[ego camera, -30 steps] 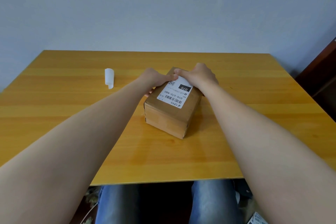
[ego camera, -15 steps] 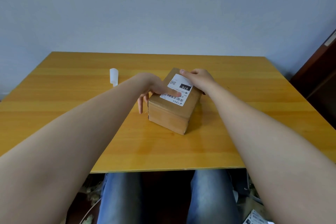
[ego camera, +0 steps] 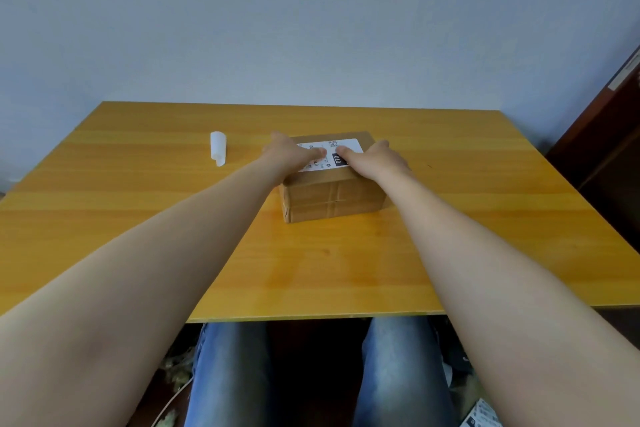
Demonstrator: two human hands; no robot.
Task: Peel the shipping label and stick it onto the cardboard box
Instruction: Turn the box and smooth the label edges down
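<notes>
**Inspector:** Position and heading of the cardboard box (ego camera: 332, 199)?

**Assistant:** It is in the middle of the tabletop (ego camera: 138, 218), flat on a broad face. The long axis runs left to right. One long side, with a taped seam, squarely faces the person.

**Inspector:** The shipping label (ego camera: 348, 146)?

**Assistant:** It lies on the top face, lengthwise along the box's long axis. It is white, with a black block reading "070" turned sideways. The smaller print is partly covered and not legible.

**Inspector:** Hands?

**Assistant:** The left hand (ego camera: 291, 154) lies flat over the label's left part, fingers straight, pressing down. The right hand (ego camera: 375, 159) lies flat at the right end, with its thumb on the label beside the black block. The two thumbs point at each other, tips just apart.

**Inspector:** Change against half a second ago?

**Assistant:** The box then sat skewed, with a corner toward the person. It is now turned square.

**Inspector:** Anything else?

**Assistant:** A rolled white paper (ego camera: 218, 148) lies to the left, well apart from the box.
</notes>
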